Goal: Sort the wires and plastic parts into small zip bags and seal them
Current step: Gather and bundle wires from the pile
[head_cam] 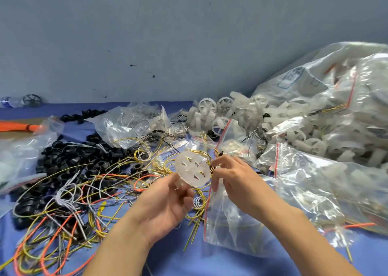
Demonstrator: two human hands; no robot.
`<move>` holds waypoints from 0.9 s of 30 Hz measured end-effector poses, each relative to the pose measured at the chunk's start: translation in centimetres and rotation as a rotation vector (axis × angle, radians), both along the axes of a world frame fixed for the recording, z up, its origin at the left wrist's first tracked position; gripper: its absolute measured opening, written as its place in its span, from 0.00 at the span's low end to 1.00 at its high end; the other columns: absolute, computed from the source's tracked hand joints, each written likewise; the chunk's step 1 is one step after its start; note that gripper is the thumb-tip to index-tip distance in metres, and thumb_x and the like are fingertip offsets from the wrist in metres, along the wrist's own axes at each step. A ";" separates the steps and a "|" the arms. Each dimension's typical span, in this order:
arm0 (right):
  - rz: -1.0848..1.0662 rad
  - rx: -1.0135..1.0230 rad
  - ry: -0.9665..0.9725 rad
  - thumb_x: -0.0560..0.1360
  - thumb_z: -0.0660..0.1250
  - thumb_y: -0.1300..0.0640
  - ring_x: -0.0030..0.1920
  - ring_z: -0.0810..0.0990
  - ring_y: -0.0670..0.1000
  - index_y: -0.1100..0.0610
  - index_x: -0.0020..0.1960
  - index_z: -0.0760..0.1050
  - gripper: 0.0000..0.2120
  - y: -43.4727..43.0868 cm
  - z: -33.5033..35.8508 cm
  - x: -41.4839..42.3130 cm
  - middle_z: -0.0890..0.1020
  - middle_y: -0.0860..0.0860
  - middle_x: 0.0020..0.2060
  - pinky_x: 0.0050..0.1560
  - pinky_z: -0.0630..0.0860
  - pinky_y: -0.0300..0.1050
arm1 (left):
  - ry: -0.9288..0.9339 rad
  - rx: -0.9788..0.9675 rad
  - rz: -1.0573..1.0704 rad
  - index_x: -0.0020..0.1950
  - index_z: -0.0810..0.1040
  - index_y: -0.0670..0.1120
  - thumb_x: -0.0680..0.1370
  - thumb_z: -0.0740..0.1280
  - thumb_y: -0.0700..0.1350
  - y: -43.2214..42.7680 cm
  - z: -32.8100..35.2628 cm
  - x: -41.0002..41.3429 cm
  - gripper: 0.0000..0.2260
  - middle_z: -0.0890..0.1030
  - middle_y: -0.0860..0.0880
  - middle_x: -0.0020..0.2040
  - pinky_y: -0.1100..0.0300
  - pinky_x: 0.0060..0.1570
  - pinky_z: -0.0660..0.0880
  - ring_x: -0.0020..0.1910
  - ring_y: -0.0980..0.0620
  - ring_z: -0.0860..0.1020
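My left hand holds a translucent white plastic wheel up over the blue table. Yellow-green wire loops hang under and behind the wheel. My right hand sits just right of the wheel, its fingers pinched at the wheel's edge and the wire. Below my right hand lies a small clear zip bag with a red seal strip.
Loose orange, yellow and grey wires and a heap of black plastic rings cover the left. White wheels are piled at the back. Large filled clear bags crowd the right. An orange object lies far left.
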State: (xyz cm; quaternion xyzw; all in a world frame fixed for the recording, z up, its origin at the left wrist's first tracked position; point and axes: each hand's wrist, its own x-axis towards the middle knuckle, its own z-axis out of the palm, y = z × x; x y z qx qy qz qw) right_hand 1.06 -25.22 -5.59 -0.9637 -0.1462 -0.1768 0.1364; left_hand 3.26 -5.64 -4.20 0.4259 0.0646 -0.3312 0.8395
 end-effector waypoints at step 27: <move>0.080 0.289 -0.156 0.66 0.56 0.61 0.46 0.79 0.55 0.55 0.34 0.75 0.09 3.8 4.4 -3.0 0.80 0.52 0.48 0.45 0.74 0.50 | -1.104 0.757 -0.315 0.39 0.77 0.44 0.79 0.61 0.42 -1.6 2.0 -2.6 0.10 0.77 0.52 0.33 0.60 0.34 0.68 0.32 0.57 0.71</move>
